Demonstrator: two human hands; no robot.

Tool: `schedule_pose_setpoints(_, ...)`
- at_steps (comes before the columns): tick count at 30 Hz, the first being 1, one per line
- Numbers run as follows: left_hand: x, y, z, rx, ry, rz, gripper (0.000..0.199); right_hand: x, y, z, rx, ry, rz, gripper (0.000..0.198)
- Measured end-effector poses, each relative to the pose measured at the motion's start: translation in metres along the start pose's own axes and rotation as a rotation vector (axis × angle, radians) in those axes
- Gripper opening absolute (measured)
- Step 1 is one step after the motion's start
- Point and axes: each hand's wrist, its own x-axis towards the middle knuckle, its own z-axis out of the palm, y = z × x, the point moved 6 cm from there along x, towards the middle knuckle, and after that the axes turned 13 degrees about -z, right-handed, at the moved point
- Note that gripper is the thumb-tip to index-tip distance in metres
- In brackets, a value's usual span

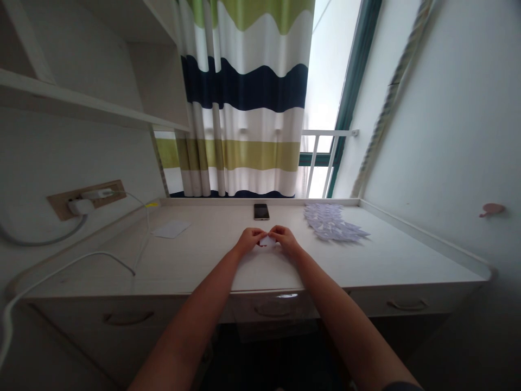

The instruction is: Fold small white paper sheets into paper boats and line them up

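Between my two hands, just above the middle of the white desk, is a small piece of white paper [267,241]. My left hand [249,239] pinches its left side, fingers bent and thumb near the top edge. On the other side my right hand [285,239] grips the paper the same way, its fingertips close to the left ones. Part of the paper is hidden behind the fingers, so its exact folds cannot be made out.
A phone [261,212] lies behind my hands. Many folded white paper pieces [331,222] are heaped to the right. Flat white sheets [171,229] rest at the left, near a white cable [140,247] running from a wall socket [85,199]. A striped curtain [248,87] hangs behind the desk [195,271].
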Motion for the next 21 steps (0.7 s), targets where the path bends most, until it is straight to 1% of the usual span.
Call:
schedule_pose_setpoints(5,0.0005,0.0027,-0.0051,-0.007,0.05,0.036,0.028,-0.0012,0.004,-0.0019,0.054,0.042,0.059,0.02)
schedule_pose_setpoints(9,-0.0002,0.0052,-0.0075,-0.004,0.067,0.057,0.027,-0.0003,0.0002,-0.0046,0.046,0.07,0.019,0.023)
schedule_pose_setpoints(14,-0.0012,0.0054,-0.0058,-0.024,0.042,0.031,0.029,0.0,-0.0015,-0.0043,0.051,0.064,0.006,0.024)
schedule_pose_setpoints(21,-0.0024,0.0051,-0.0069,-0.054,0.058,-0.014,0.035,0.0012,0.0018,-0.0063,0.03,0.089,0.001,0.025)
